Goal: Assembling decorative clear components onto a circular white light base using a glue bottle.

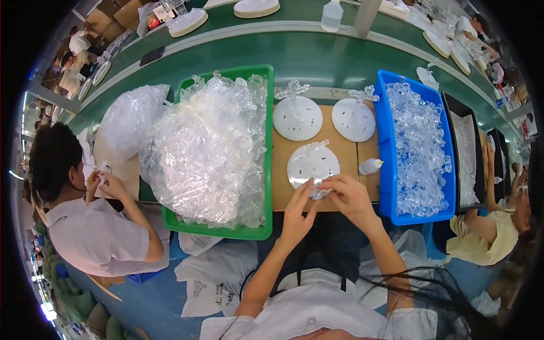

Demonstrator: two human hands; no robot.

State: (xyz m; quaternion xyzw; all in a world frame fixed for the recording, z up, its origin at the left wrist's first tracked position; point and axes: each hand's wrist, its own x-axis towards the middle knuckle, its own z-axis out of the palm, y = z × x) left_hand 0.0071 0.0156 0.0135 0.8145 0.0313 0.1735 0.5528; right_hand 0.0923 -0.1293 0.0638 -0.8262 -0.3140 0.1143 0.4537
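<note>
My left hand (298, 211) and my right hand (350, 198) meet at the near edge of a white round disc (300, 169). Pinched between the fingertips of both is a small clear plastic piece (321, 193), partly covered by the fingers. Another clear piece lies across the top of this disc. Behind it rest two more slotted discs, one at the left (297, 120) and one at the right (353, 122), each with clear plastic pieces at its far edge. A small white bottle (370, 166) lies to the right of my right hand.
Cardboard (279, 192) covers the work surface. A green bin (268, 170) heaped with clear plastic parts and bags stands left, and a blue bin (387, 170) of small clear parts right. Beyond it is a black tray (479, 164). People sit working on both sides.
</note>
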